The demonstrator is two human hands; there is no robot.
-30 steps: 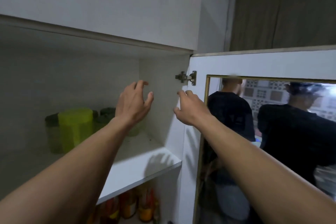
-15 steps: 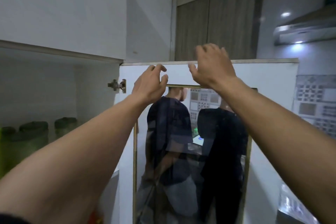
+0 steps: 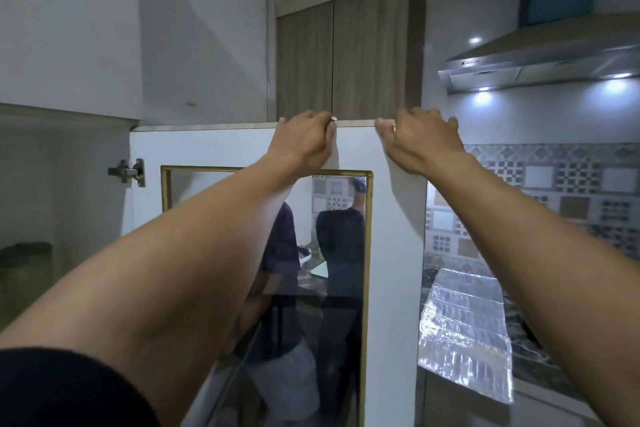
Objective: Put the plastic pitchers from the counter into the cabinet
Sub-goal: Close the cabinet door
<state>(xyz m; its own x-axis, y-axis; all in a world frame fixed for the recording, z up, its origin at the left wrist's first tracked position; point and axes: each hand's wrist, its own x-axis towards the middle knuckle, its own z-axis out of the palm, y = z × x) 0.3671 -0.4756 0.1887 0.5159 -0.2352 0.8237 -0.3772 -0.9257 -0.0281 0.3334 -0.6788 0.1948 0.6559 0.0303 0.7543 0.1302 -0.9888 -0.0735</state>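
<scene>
Two hands on open cabinet door's top edge.
Green pitchers dim inside cabinet, far left. Left hand and right hand, fingers curled over white door, gripping it. Range hood, far right, reads "AZALEA", roughly.
</scene>
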